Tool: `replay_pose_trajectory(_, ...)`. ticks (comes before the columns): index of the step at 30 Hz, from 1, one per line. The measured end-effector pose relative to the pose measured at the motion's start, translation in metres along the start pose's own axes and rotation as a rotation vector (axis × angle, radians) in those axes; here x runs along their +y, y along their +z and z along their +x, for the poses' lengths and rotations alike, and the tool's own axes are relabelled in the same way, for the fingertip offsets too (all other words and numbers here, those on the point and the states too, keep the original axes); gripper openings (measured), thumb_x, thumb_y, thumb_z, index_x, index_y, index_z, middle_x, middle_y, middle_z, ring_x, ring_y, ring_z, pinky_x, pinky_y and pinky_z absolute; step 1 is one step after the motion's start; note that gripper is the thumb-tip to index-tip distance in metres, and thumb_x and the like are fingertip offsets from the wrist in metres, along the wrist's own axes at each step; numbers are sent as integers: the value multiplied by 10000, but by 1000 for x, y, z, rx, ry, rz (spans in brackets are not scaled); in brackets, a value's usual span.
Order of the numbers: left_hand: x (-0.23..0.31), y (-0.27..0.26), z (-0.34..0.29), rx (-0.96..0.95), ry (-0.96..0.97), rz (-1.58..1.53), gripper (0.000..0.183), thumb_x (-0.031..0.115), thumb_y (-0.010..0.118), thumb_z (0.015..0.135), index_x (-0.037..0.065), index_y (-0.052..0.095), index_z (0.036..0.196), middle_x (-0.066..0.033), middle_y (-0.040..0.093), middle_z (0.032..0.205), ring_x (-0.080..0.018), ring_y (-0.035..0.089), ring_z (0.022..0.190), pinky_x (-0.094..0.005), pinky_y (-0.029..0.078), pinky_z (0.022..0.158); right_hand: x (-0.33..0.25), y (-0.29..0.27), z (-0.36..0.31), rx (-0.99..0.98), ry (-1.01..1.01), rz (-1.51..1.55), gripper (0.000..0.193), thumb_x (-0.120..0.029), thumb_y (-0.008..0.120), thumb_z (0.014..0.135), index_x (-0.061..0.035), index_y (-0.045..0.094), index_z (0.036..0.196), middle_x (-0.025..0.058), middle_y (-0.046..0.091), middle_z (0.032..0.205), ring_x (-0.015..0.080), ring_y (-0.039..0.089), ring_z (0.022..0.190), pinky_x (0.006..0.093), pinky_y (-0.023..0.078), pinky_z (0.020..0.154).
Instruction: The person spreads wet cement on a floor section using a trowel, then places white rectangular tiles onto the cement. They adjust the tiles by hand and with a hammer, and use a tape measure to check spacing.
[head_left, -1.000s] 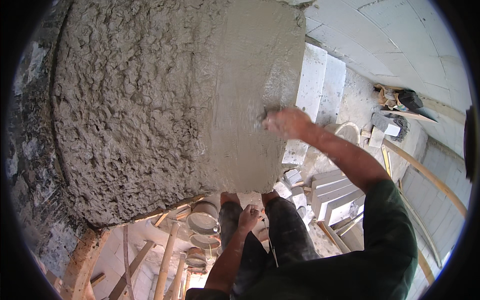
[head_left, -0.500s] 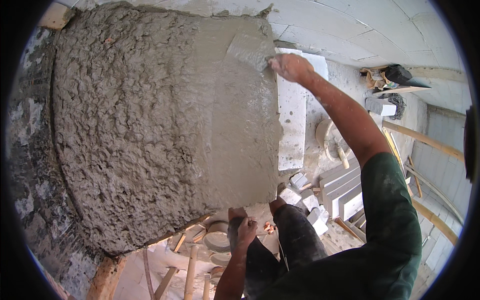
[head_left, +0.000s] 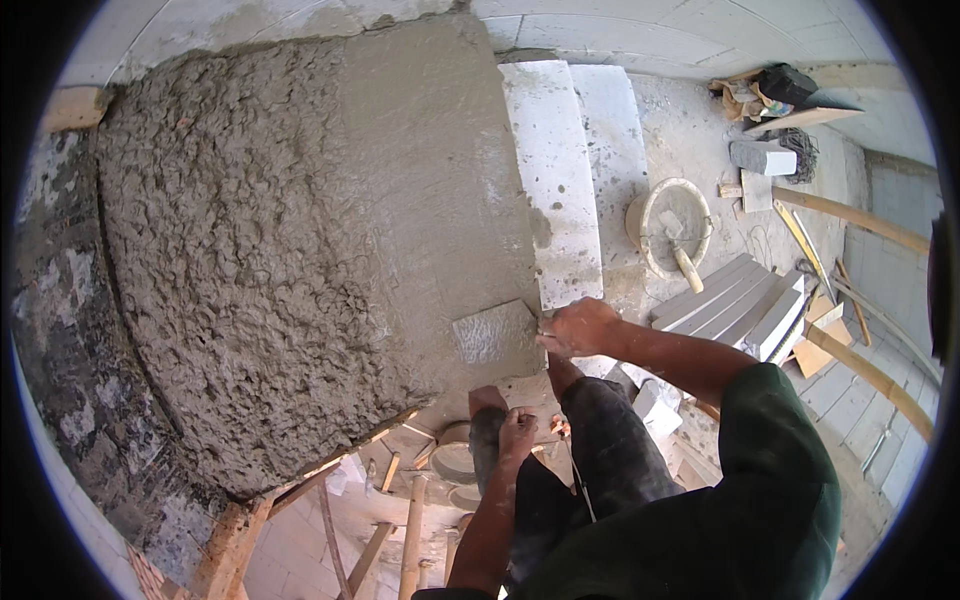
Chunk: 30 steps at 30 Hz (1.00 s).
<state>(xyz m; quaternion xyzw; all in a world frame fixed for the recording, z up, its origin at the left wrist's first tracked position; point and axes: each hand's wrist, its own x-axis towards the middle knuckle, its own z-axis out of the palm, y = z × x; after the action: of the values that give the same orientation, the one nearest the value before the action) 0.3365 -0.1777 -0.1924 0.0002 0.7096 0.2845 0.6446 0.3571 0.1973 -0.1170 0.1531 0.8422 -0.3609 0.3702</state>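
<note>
My right hand (head_left: pixel 577 328) is closed round the handle of a wide flat trowel (head_left: pixel 495 333). The blade lies flat on wet mortar (head_left: pixel 440 200) near the slab's near right corner. Right of a vertical seam the mortar is smooth. To the left it stays rough and lumpy (head_left: pixel 230 240). My left hand (head_left: pixel 518 433) hangs in front of my thigh, below the slab's near edge, with its fingers curled in. Whether anything is inside that fist is hidden.
White spattered boards (head_left: pixel 556 170) run along the slab's right edge. Beyond them stands a round bucket (head_left: pixel 650 238) with a stick across it. Grey planks (head_left: pixel 715 290) and bamboo poles (head_left: pixel 870 376) lie at right. Below the near edge are upright wooden props (head_left: pixel 413 530). A block wall (head_left: pixel 640 30) closes the far side.
My right hand has drawn the trowel from the slab's far right corner down to its near right corner. My left hand stays low, and the view has shifted a little.
</note>
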Motion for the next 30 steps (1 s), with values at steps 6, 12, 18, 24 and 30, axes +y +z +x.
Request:
replay_pose_trajectory(6, 33, -5, -19, 94, 175, 282, 239, 146, 702, 962, 16, 710, 1163, -53, 702, 861, -144, 689, 752, -317, 568, 697, 19, 109, -52, 658, 406, 563, 483, -505, 532, 1074, -31, 617, 1115, 265, 702, 850, 510, 695, 877, 576, 541, 754)
replay_pose_trajectory(12, 51, 13, -22, -82, -12, 515, 323, 254, 634, 1000, 34, 696, 1228, -83, 747, 907, -164, 704, 801, -323, 545, 732, 97, 137, 21, 785, 597, 892, 517, -514, 531, 1079, -2, 540, 1011, 309, 653, 840, 493, 687, 880, 575, 491, 762)
replay_pose_trajectory(18, 44, 24, -17, -231, -8, 367, 266, 158, 639, 1016, 26, 671, 1244, -38, 709, 952, -125, 666, 803, -283, 546, 717, 74, 176, 47, 1088, 717, 868, 678, -582, 560, 1033, -27, 558, 1423, 287, 681, 1096, 461, 664, 1116, 543, 526, 964)
replay_pose_trajectory(24, 52, -6, -10, -436, -116, 327, 314, 57, 622, 987, 18, 609, 1299, -55, 689, 1036, -102, 643, 855, -240, 511, 701, 24, 310, -63, 802, 970, 1356, 580, -479, 663, 980, 38, 698, 1240, 299, 730, 1058, 459, 703, 1052, 524, 545, 965)
replay_pose_trajectory(30, 69, -34, 0, -432, -170, 517, 346, 74, 667, 961, 26, 621, 1300, -42, 691, 1033, -97, 651, 841, -238, 513, 690, -12, 438, -172, 801, 1279, 1408, 542, -452, 684, 964, 38, 706, 1195, 316, 731, 1126, 444, 709, 1096, 518, 542, 943)
